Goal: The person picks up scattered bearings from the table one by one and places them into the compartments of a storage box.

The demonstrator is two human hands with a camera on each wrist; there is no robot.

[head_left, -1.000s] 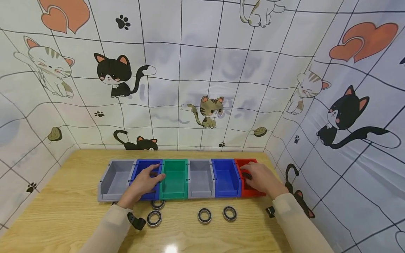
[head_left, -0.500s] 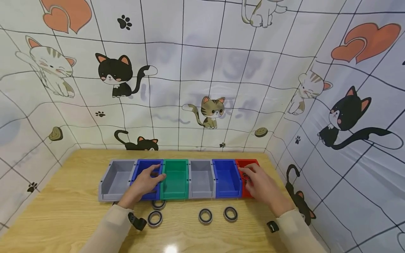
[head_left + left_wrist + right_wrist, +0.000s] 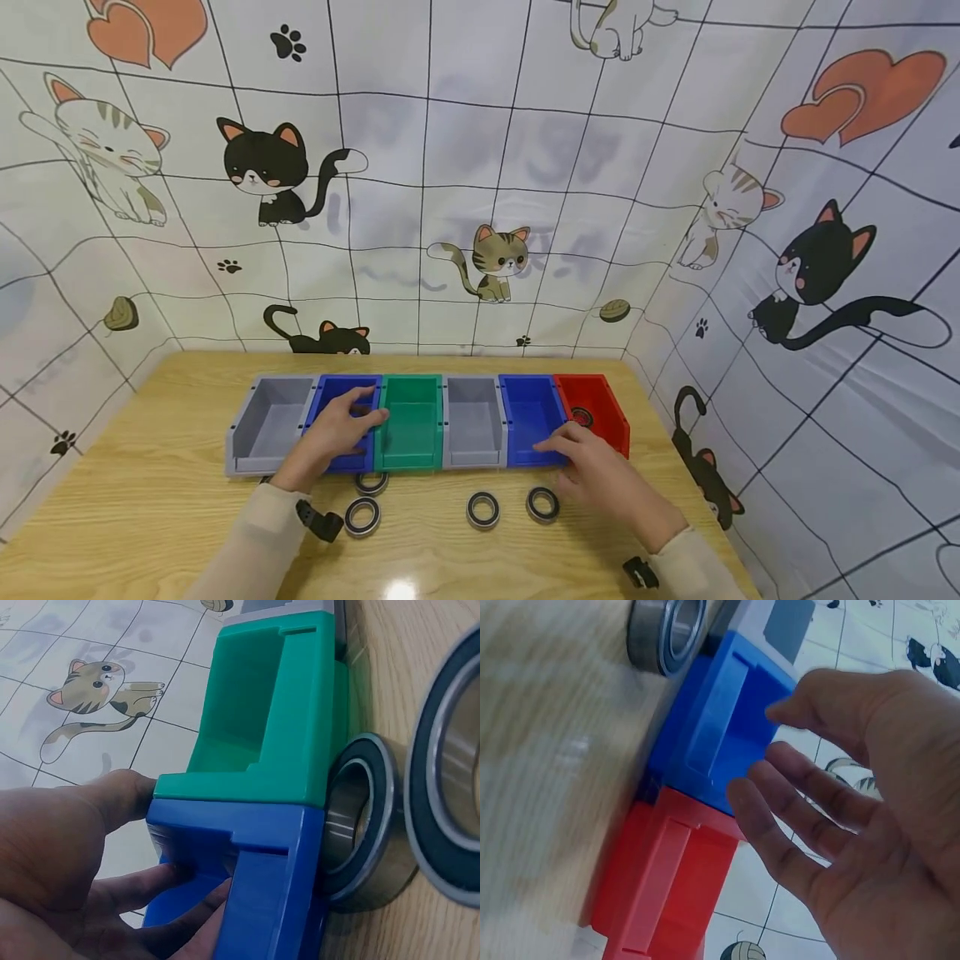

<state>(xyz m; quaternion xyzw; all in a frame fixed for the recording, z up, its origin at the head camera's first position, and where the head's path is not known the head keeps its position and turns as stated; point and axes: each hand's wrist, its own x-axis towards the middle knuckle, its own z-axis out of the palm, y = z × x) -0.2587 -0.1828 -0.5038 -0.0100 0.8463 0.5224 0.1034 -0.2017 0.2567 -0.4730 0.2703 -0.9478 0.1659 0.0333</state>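
Note:
My left hand is over the left blue bin. In the left wrist view its thumb touches the edge by the green bin, and its fingers reach into the blue one, holding nothing visible. My right hand hovers before the right blue bin, fingers loosely bent and nothing between them in the right wrist view. One ball bearing lies inside the red bin. On the table, one bearing lies by my right hand, another in the middle, and two more, including this bearing, near my left wrist.
The bins stand joined in a row on the wooden table, with a grey bin at the left end and a second grey bin mid-row. A cat-print curtain surrounds the table behind and at the sides.
My right hand has let go of a bearing in the red bin, drawn out, and moved left and toward me. My left hand has stayed at the left blue bin.

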